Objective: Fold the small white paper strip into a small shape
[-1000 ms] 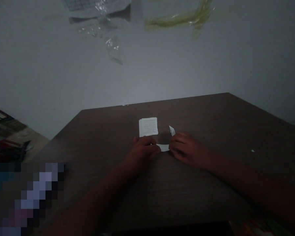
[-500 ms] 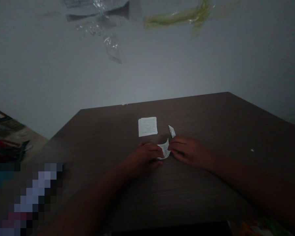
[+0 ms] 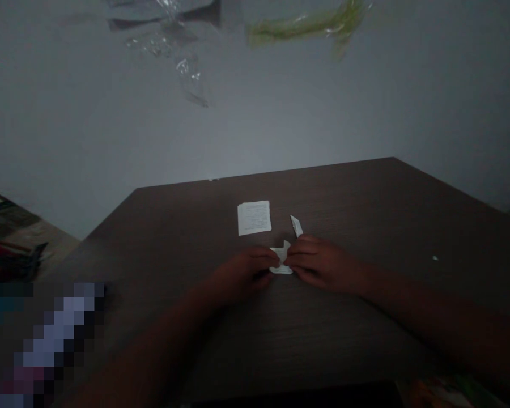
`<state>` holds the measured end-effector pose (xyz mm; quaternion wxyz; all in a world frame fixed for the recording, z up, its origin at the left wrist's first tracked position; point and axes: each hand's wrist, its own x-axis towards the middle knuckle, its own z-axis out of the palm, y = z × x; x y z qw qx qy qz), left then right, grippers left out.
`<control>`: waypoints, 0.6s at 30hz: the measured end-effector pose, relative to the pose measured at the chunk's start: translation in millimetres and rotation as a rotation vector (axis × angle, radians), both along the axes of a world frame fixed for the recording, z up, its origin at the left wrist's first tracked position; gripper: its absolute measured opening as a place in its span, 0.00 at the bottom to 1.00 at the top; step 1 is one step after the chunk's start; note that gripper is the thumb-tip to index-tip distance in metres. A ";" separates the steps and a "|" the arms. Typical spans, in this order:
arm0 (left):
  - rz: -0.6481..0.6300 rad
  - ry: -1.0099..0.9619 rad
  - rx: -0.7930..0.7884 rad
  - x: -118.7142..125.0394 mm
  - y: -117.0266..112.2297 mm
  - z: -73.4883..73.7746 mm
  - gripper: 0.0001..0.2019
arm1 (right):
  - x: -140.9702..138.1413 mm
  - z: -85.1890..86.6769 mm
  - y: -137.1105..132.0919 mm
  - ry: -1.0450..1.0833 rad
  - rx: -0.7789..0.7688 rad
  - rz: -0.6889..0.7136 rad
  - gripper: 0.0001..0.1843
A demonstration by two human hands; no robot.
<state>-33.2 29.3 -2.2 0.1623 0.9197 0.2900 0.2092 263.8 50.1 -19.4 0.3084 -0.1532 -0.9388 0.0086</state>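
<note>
Head view: the person bends both bare hands over one small paper (image 3: 282,270) on the brown counter (image 3: 174,226), about midway between its left and right sides and closer to me than the far edge. The left hand (image 3: 250,269) has its grip closed on the paper's left end, fingers on top. The right hand (image 3: 321,260) pinches the opposite end, its fingertips nearly meeting the left ones over the middle. The sheet is bent, and a pale corner sticks up by the right fingers, toward the far edge. The fingers hide too much for me to make out the folds.

Just past the left hand, toward the far edge, lies a squarish stack (image 3: 254,218) of printed sheets, slightly uneven along its left side. A narrow slip (image 3: 296,224) lies right of the stack; its near end meets the right hand in my sight, but I can't tell if they touch. Well off toward the counter's right side sits a tiny scrap (image 3: 435,258). Beyond the far edge rises the wall (image 3: 301,113), with yellow tape (image 3: 297,29) high up.
</note>
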 end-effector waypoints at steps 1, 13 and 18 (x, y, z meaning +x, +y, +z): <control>0.037 -0.008 0.004 -1.4 1.1 -0.9 0.17 | -0.2 0.2 -0.2 -0.004 -0.012 0.006 0.12; 0.041 0.083 0.035 -0.2 1.2 -2.2 0.18 | -3.5 5.0 -2.8 0.038 -0.025 0.034 0.12; 0.132 0.210 0.056 4.4 -7.1 3.3 0.14 | -3.2 3.2 -2.7 0.045 -0.024 0.021 0.13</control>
